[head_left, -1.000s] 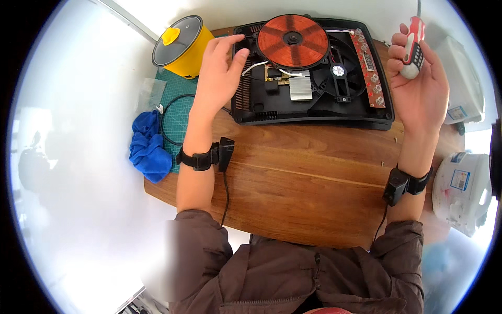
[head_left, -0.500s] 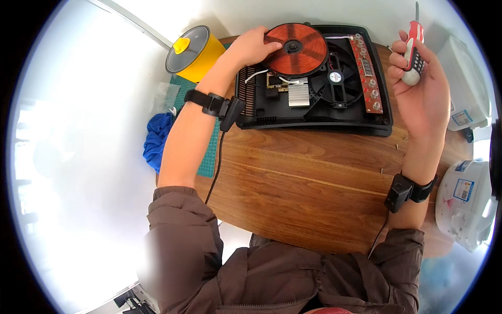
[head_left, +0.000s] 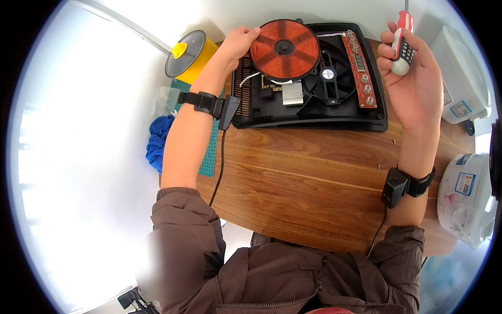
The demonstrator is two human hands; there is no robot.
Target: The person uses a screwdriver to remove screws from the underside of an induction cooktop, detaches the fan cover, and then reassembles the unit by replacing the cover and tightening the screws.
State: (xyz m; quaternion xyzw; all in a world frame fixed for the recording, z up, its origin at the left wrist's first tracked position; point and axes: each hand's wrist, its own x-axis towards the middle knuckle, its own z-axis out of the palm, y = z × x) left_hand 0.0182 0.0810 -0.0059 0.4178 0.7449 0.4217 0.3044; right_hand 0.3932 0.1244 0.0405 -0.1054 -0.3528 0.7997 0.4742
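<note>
My left hand point(head_left: 239, 43) is closed on the left rim of a round copper induction coil point(head_left: 272, 58), thumb at its edge. The coil lies tilted over the upper left of an opened induction cooker base point(head_left: 314, 119), white wires running out below it. In the base are a silver heat sink point(head_left: 293, 94), a black fan point(head_left: 334, 86) and a red circuit board point(head_left: 364, 78) with a display. To the right of the base, my raised right hand point(head_left: 413, 78) grips a screwdriver point(head_left: 401, 49) with a red, white and black handle, its shaft pointing away from me.
Left of the base stand a yellow canister point(head_left: 201, 55) with a grey lid, a green cutting mat point(head_left: 208, 157) and a blue cloth point(head_left: 158, 144). Small screws point(head_left: 394, 142) lie on the wooden table point(head_left: 293, 178). White containers point(head_left: 463, 201) stand at right.
The coil looks slightly raised and shifted left, and my left thumb has slid from its top to its rim. The screwdriver stays in my right hand. The whole view has shifted a little.
</note>
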